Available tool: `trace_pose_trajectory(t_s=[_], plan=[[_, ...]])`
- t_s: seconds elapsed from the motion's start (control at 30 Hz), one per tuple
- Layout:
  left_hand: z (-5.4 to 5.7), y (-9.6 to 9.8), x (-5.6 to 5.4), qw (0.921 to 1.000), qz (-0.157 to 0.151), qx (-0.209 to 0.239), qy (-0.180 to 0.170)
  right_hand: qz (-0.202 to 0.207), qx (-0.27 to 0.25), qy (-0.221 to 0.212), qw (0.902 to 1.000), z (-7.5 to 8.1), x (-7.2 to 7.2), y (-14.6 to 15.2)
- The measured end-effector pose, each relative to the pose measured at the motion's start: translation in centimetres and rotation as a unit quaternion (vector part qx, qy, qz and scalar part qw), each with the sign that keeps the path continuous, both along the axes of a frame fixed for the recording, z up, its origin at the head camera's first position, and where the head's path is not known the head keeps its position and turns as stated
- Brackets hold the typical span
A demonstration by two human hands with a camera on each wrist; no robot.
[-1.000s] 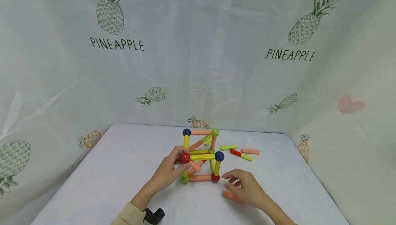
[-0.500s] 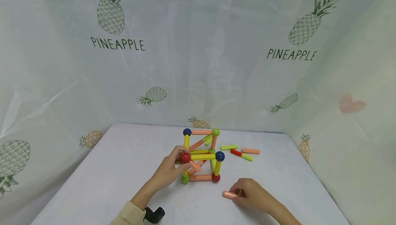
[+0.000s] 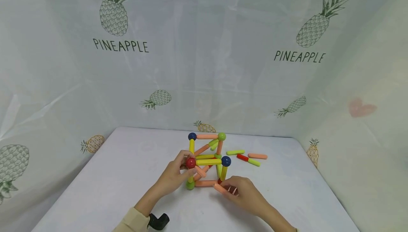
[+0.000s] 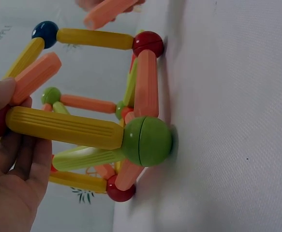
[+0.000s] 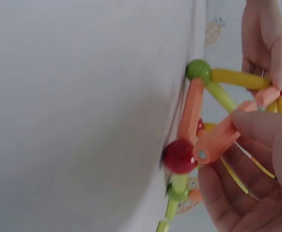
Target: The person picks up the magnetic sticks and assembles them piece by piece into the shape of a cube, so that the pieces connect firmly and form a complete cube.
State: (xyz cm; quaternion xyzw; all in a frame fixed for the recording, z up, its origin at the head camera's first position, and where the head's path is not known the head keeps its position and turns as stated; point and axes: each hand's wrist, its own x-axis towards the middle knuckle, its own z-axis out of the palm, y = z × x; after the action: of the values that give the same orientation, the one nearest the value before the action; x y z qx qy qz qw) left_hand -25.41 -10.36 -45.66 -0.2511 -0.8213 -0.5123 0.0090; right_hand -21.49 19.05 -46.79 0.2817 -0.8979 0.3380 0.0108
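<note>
A cube-like frame of magnetic sticks and balls stands on the table, with a yellow stick (image 3: 208, 162) across its upper front. My left hand (image 3: 173, 175) grips the red ball (image 3: 191, 163) at the upper front left corner. From that ball juts a short orange stick (image 4: 37, 77), its far end free, and my thumb touches it. Between right thumb and fingers, my right hand (image 3: 245, 194) pinches a loose orange stick (image 5: 218, 140). One end of it is close to the lower front right red ball (image 5: 180, 156); whether they touch I cannot tell.
Behind and right of the frame lie a lime stick (image 3: 235, 152), an orange stick (image 3: 258, 156) and a red stick (image 3: 242, 157) end to end with another lime one. A black curved object (image 3: 159, 222) sits by the left sleeve. A pineapple-printed curtain (image 3: 204, 65) hangs behind the table.
My right hand has picked up the orange stick from the table and carried it left and up to the frame's lower right corner. My left hand has stayed on the red ball.
</note>
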Motion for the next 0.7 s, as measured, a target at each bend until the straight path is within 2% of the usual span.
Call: trace_pose_trajectory(t_s=[0.27, 0.4, 0.57, 0.7], plan=[[0.0, 0.1, 0.1, 0.9998, 0.000, 0.015, -0.009, -0.036, -0.025, 0.041, 0.9982, 0.6, -0.4, -3.0], [0.1, 0.2, 0.1, 0.9997, 0.001, 0.023, -0.011, -0.049, -0.023, 0.056, 0.9970, 0.7, -0.3, -3.6], [0.1, 0.2, 0.1, 0.9999, 0.006, 0.010, -0.002, -0.058, -0.019, 0.082, 0.9948, 0.7, -0.3, -3.9], [0.0, 0.1, 0.2, 0.9999, 0.000, 0.007, 0.012, -0.078, 0.007, 0.108, 0.9911, 0.5, -0.4, -4.0]])
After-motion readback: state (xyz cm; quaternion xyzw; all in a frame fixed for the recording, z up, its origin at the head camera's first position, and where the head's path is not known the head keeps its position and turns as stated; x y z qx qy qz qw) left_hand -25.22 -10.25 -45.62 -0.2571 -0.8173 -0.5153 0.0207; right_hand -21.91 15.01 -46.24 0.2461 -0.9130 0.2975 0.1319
